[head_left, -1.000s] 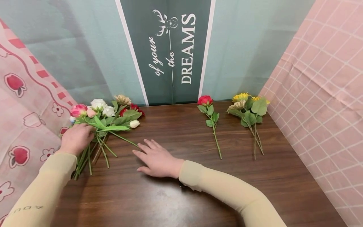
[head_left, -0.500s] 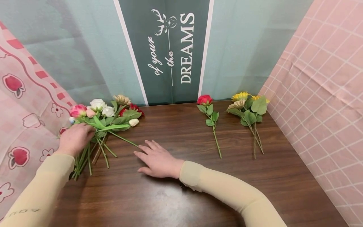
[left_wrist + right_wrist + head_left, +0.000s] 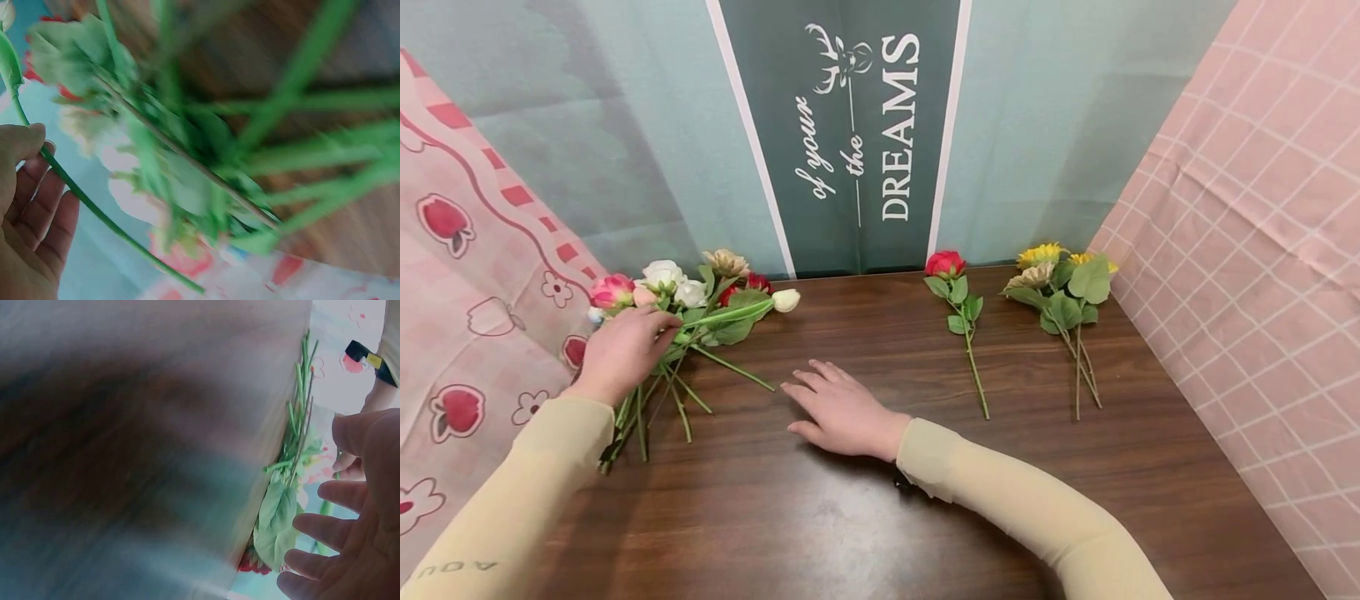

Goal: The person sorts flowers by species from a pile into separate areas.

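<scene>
My left hand [image 3: 627, 348] pinches the green stem of a white tulip [image 3: 786, 301] between thumb and fingers. In the left wrist view the stem [image 3: 103, 219] runs slantwise past the fingertips, raised off the other flowers. Beneath that hand lies a pile with a pink flower [image 3: 612, 291], white roses [image 3: 663, 274], a beige flower [image 3: 727, 263] and red blooms [image 3: 757, 284], their stems spread toward the front. My right hand [image 3: 850, 412] is held low over the brown table with fingers spread, holding nothing; its fingertips are near a loose stem end.
A red rose [image 3: 945, 264] lies right of centre on the wooden table [image 3: 880, 542]. Farther right is a group of yellow flowers [image 3: 1042, 255] with a beige one [image 3: 1032, 275]. Cloths hang around: a green printed backdrop [image 3: 865, 167], pink grid [image 3: 1247, 275] and an apple-patterned one [image 3: 497, 275].
My left hand has risen from the pile with the tulip, whose bloom has moved up and to the right. The right hand has shifted slightly right, away from the loose stem end.
</scene>
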Demonstrator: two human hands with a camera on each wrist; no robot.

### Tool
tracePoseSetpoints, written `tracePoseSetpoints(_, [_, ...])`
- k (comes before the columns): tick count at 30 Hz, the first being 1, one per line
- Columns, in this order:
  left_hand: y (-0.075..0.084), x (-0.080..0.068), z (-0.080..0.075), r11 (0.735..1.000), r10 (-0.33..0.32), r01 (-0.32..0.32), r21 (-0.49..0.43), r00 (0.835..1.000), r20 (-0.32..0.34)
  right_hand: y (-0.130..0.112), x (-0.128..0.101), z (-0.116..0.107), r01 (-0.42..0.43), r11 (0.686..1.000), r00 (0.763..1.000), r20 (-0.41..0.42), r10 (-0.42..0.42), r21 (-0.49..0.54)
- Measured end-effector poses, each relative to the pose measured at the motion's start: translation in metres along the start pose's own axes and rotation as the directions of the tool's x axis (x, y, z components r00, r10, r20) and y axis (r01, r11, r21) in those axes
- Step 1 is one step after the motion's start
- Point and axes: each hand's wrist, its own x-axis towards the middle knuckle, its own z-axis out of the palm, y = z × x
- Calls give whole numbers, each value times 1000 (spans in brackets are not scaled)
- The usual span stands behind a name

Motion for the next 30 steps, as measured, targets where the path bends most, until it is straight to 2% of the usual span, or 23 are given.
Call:
tracePoseSetpoints(3, [20,11,0,998,-18,20,-61,1000,24,8,-3,-5,-24,999,999,-32,25,30])
tracePoseSetpoints(7, [49,27,2,979,-75,93,-181,992,103,19,-7,-13,-57,994,993,-95,66,92])
tracePoseSetpoints(10, [71,39,7,936,-114,159,-315,981,156,27,-10,-18,-79,983,982,-157,106,168])
tracePoseSetpoints(12, [86,46,13,884,-140,209,-418,972,191,32,-12,-21,-100,964,971,-190,149,246])
tracePoseSetpoints(14, [100,53,22,816,-161,261,-516,960,231,37,-14,-22,-127,931,959,-197,204,343])
tracePoseSetpoints(16, [116,57,32,724,-189,323,-609,943,276,42,-16,-22,-153,880,946,-190,262,449])
tracePoseSetpoints(19, [138,62,47,537,-216,407,-739,913,346,48,-21,-19,-176,780,932,-153,328,601])
tracePoseSetpoints(22, [159,65,63,322,-233,460,-828,886,401,52,-26,-16,-180,662,928,-98,360,727])
tracePoseSetpoints(24, [171,66,72,214,-241,475,-854,873,425,54,-29,-14,-197,582,923,-51,381,789])
tracePoseSetpoints(26, [181,67,80,143,-247,475,-868,867,434,55,-32,-12,-212,515,916,-14,400,831])
tracePoseSetpoints(28, [188,68,86,106,-251,471,-876,865,435,57,-35,-11,-233,474,906,12,423,849])
tracePoseSetpoints(30, [194,69,89,86,-251,472,-878,863,439,60,-37,-10,-247,450,897,28,441,858])
